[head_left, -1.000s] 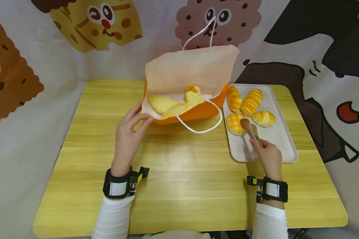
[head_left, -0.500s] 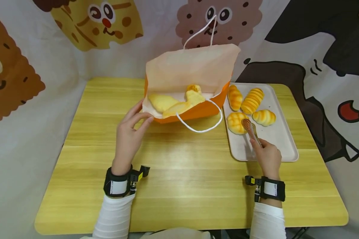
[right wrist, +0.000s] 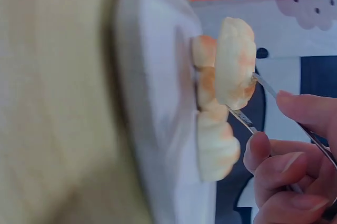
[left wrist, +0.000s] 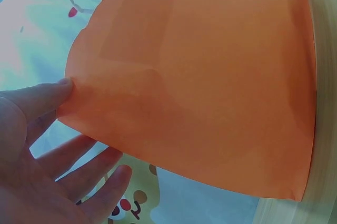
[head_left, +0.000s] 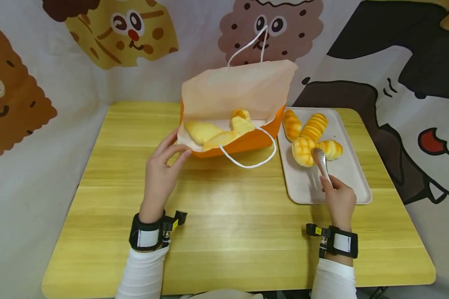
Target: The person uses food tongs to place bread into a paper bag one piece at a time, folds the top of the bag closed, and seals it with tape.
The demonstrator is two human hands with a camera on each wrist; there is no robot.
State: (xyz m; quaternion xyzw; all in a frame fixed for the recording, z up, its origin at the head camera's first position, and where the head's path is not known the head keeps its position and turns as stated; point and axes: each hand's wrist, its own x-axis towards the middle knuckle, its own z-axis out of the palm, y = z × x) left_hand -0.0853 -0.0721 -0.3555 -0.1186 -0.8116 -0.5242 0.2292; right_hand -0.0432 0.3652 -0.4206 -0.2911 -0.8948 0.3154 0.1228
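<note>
My left hand (head_left: 162,174) pinches the near left corner of an orange paper bag (head_left: 247,143) between thumb and finger; in the left wrist view the other fingers (left wrist: 108,184) are spread. The bag's mouth is open, showing pale yellow bread pieces (head_left: 202,131) inside. In my right hand (head_left: 338,199) are metal tongs (head_left: 320,162), their tips gripping a round, crosshatched bun (head_left: 303,152). The right wrist view shows this bun (right wrist: 234,63) raised above the tray, one tong tip on either side. Behind it lie a ridged roll (head_left: 316,126), a smooth roll (head_left: 292,126) and a small croissant-like roll (head_left: 331,149).
The off-white tray (head_left: 346,189) stands right of the bag on a yellow wood-grain table (head_left: 224,241). White cord handles (head_left: 248,166) stick out from the bag's front and back. A cartoon-printed cloth (head_left: 142,87) hangs behind the table.
The tongs, earlier resting over the round bun on the tray, now hold it; the bun has risen and shifted slightly right. My left hand stays on the bag's corner.
</note>
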